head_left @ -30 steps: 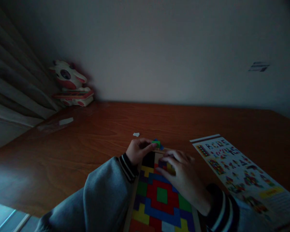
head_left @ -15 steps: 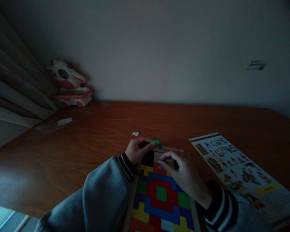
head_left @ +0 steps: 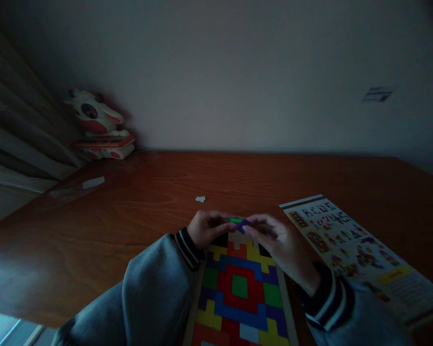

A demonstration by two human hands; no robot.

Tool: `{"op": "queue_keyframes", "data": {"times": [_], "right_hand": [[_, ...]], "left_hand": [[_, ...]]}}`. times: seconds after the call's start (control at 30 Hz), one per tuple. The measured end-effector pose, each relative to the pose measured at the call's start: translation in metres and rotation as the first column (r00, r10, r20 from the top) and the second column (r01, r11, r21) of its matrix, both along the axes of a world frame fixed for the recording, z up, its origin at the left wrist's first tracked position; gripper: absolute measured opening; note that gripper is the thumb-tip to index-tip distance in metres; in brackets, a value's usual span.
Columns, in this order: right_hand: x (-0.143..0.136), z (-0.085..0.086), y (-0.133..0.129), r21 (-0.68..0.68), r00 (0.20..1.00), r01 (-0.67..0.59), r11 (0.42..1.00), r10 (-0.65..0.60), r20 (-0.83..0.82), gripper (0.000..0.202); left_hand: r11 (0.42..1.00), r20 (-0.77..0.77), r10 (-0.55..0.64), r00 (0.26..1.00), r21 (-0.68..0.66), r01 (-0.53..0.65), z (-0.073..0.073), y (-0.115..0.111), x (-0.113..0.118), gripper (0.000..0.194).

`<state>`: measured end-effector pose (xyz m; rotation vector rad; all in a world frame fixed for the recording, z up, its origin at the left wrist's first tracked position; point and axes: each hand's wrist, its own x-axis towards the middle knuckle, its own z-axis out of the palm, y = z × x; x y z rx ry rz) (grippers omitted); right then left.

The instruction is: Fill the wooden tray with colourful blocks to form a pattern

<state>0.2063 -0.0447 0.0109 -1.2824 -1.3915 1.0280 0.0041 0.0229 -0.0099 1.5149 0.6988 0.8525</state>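
Note:
My left hand (head_left: 206,228) is closed on a green block (head_left: 235,220) above the far end of a wooden puzzle board (head_left: 197,307). Pinched in the fingertips of my right hand (head_left: 274,235) is a purple block (head_left: 242,224), touching or very close to the green one. Flat red, blue, yellow, green, purple and orange pieces fill most of the board below. At its far end, bare wood and dark patches show, partly covered by my hands. Whether more blocks are in my left fingers cannot be made out.
A printed pattern sheet (head_left: 350,240) lies right of the board. A small white scrap (head_left: 200,199) is beyond my left hand. A white and red cow-shaped toy (head_left: 99,125) stands at the far left by the curtain (head_left: 18,115), with a white strip (head_left: 93,182) nearer.
My right hand has come up and left with the purple block, meeting my left hand. The green block has tilted, and the blue seen beside it is now hidden.

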Motion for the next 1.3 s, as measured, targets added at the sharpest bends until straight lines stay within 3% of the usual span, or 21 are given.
{"op": "queue_keyframes", "data": {"times": [0.23,0.37,0.47,0.6,0.83,1.13,1.3], "right_hand": [[0.001,-0.005,0.001,0.049,0.999,0.026,0.998,-0.028,0.036,0.026],[0.005,-0.001,0.002,0.147,0.984,-0.024,0.989,-0.002,0.176,0.022],[0.017,0.005,0.004,0.165,0.931,-0.048,0.985,-0.016,0.365,0.032],[0.034,0.006,0.005,0.079,0.816,-0.186,0.979,0.108,0.569,0.034],[0.031,0.006,-0.003,0.004,0.694,-0.237,0.972,0.166,0.701,0.031],[0.023,0.012,-0.003,-0.110,0.780,-0.154,0.982,0.190,0.596,0.031],[0.026,0.008,-0.002,-0.147,0.881,-0.199,0.969,0.243,0.406,0.019]], "left_hand": [[0.999,-0.050,-0.030,0.998,0.027,0.032,0.004,-0.002,-0.001,0.038],[0.998,-0.062,-0.042,0.997,0.052,0.046,0.004,-0.001,-0.001,0.033],[0.999,-0.088,-0.004,0.996,0.032,0.007,0.003,0.000,-0.001,0.032],[0.996,-0.080,0.088,0.993,-0.006,-0.089,0.001,0.003,-0.001,0.034],[0.991,-0.079,0.123,0.989,-0.041,-0.126,0.001,0.005,-0.001,0.034],[0.992,-0.075,0.115,0.990,-0.045,-0.119,0.001,0.004,0.001,0.035],[0.988,-0.046,0.129,0.991,-0.085,-0.132,0.001,0.004,0.001,0.035]]}}
